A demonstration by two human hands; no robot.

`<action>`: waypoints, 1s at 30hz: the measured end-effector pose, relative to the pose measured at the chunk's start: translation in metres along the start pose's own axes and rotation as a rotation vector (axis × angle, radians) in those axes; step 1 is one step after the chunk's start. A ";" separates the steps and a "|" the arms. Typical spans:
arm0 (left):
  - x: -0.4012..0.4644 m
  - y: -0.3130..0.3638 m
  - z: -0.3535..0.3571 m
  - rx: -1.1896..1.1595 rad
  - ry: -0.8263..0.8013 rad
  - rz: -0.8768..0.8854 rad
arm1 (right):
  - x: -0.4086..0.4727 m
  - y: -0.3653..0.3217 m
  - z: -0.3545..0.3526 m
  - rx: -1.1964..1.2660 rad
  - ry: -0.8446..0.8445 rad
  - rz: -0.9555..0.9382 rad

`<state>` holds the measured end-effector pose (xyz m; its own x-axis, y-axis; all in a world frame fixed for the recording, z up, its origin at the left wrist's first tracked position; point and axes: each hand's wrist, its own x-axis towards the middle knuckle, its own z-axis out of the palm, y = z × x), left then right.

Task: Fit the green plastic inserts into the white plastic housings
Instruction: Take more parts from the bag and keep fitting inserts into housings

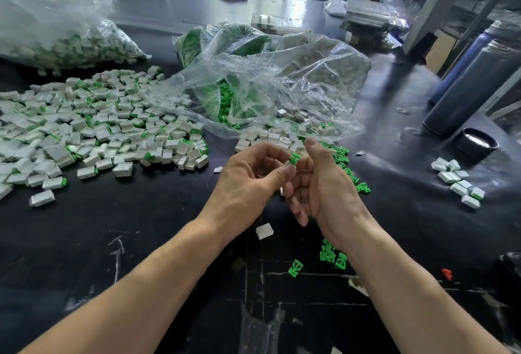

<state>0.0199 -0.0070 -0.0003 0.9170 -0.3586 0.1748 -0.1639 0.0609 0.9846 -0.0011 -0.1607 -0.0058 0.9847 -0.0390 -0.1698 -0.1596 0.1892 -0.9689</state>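
While both hands meet above a black bench, the scene sorts by size as follows.

Bench: black table (141, 241), scuffed and streaked with pale marks near the front edge.
Big bag: clear sack (56, 29) at far left, packed with white blocks showing green.
Open bag: crumpled clear plastic (282, 80) at centre, green pieces spilling from its mouth, white pieces under its right half.
Pile: finished housings (98, 122) spread wide across the left of the bench, many with a green tip showing.
Flasks: two dark cylinders (473, 85) lying at right, a black cap (476, 143) just below them.
Side group: few white blocks (458, 181) at far right, well apart from the main pile.
Left hand: left hand (248, 181) curled, thumb and forefinger pinching the insert from the left.
Right hand: right hand (318, 184) curled, thumb raised, fingers folded toward the left hand; what they hold, beyond touching the insert, cannot be told.
Loose greens: spare inserts (332, 257) by the right wrist, more (346, 167) beyond the right hand.
Loose white: single housing (264, 231) on the bench between the wrists.
Task piece: insert (295, 158), green, held between the two hands' fingertips, above the bench.
Red bit: small red scrap (447, 274) near the right edge.
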 end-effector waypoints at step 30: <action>0.001 -0.010 0.018 -0.282 0.019 -0.115 | -0.009 0.007 0.034 0.004 0.281 -0.036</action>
<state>0.0157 -0.0252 -0.0097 0.9308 -0.3605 0.0600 0.0459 0.2780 0.9595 -0.0082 -0.1255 -0.0047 0.9318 -0.3159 -0.1787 -0.1236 0.1868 -0.9746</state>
